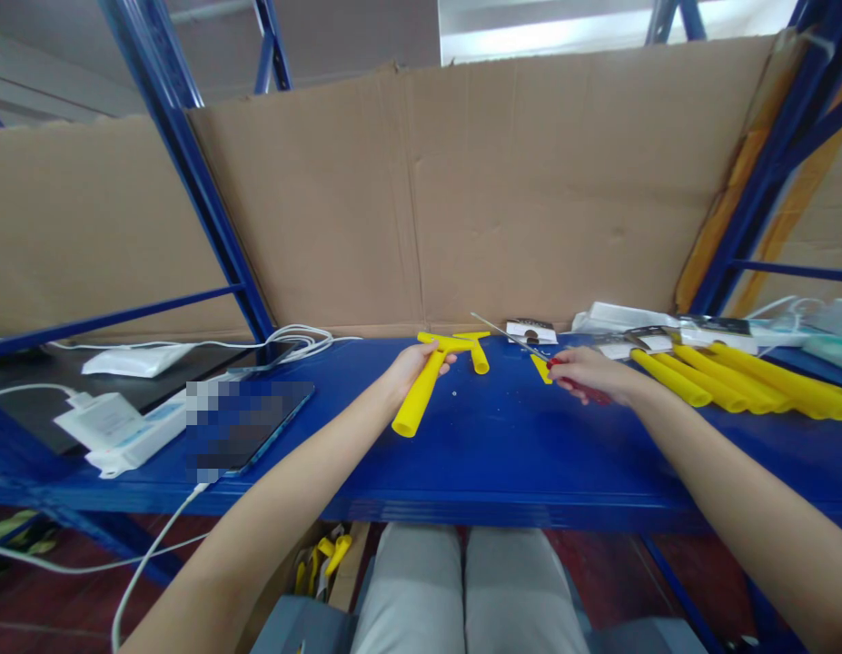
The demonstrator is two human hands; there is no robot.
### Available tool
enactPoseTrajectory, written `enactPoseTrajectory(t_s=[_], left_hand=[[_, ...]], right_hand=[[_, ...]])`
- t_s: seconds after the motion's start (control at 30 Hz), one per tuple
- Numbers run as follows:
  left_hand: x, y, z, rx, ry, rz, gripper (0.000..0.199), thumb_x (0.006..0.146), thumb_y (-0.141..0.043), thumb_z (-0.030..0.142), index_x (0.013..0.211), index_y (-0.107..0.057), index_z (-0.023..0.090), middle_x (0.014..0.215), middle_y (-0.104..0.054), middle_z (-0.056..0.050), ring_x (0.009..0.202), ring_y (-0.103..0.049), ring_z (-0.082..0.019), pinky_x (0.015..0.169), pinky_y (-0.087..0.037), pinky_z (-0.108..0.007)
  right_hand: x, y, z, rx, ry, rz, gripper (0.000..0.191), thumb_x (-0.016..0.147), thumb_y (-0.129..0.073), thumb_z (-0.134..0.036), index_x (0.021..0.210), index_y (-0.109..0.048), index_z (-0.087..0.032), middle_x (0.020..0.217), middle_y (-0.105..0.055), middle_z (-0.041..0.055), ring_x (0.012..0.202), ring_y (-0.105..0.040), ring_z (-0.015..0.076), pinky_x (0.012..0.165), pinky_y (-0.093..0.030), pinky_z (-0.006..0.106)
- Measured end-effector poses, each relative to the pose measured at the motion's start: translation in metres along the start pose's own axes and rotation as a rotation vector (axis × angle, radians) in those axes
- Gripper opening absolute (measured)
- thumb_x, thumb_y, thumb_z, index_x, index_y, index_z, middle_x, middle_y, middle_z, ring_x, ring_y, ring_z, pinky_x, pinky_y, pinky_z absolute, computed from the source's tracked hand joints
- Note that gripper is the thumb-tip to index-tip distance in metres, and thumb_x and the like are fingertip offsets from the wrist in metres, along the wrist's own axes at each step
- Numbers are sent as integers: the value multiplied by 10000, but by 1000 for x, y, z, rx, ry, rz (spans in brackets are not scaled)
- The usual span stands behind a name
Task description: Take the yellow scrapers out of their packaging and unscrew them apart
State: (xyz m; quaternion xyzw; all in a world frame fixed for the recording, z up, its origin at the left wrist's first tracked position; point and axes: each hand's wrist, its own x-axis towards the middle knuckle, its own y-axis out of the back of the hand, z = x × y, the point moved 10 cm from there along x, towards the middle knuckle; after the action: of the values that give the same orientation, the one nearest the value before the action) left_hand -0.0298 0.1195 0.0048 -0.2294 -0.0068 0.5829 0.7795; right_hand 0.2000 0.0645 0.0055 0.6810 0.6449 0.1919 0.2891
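My left hand (418, 363) is closed on a yellow T-shaped piece (421, 395), its wide tube end pointing down toward the front edge. In my right hand (584, 374) are red-handled scissors (529, 346), the long metal blades pointing up and left. A second yellow T-shaped piece (480, 356) lies behind and right of the held one. Near the scissors, a small flat yellow piece (541, 368) rests on the blue shelf (502, 454).
Several yellow tubes (713, 377) lie at the right, before white packets. A small white box (531, 331) stands against the cardboard. At the left are a tablet (257, 422), a power strip (144, 436) and white cables (304, 341). Blue posts rise on both sides.
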Motion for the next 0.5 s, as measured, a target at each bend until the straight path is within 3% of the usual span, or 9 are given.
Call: enactPoseTrajectory(t_s=[0.17, 0.33, 0.5], left_hand=[[9, -6, -2, 11, -20, 19, 339, 957, -345, 146, 1215, -501, -11, 553, -605, -48, 381, -513, -99, 361, -417, -146], [15, 21, -2, 11, -42, 132, 336, 943, -352, 125, 1213, -509, 2, 566, -634, -65, 402, -544, -118, 376, -438, -167], [19, 41, 5, -10, -94, 193, 394, 945, -315, 91, 1280, -450, -66, 493, -609, -51, 376, -522, -113, 374, -424, -150]], right_hand=[[-4, 14, 8, -50, -52, 54, 238, 782, -481, -150, 561, -413, -205, 398, -416, -58, 316, -376, 61, 328, -286, 187], [-9, 15, 8, -214, 36, -21, 125, 730, -587, -234, 640, -508, -196, 473, -483, -45, 400, -442, 81, 391, -339, 203], [-7, 10, 17, -367, 178, -146, 292, 624, -674, -472, 668, -559, -207, 596, -561, -10, 573, -535, 146, 520, -407, 255]])
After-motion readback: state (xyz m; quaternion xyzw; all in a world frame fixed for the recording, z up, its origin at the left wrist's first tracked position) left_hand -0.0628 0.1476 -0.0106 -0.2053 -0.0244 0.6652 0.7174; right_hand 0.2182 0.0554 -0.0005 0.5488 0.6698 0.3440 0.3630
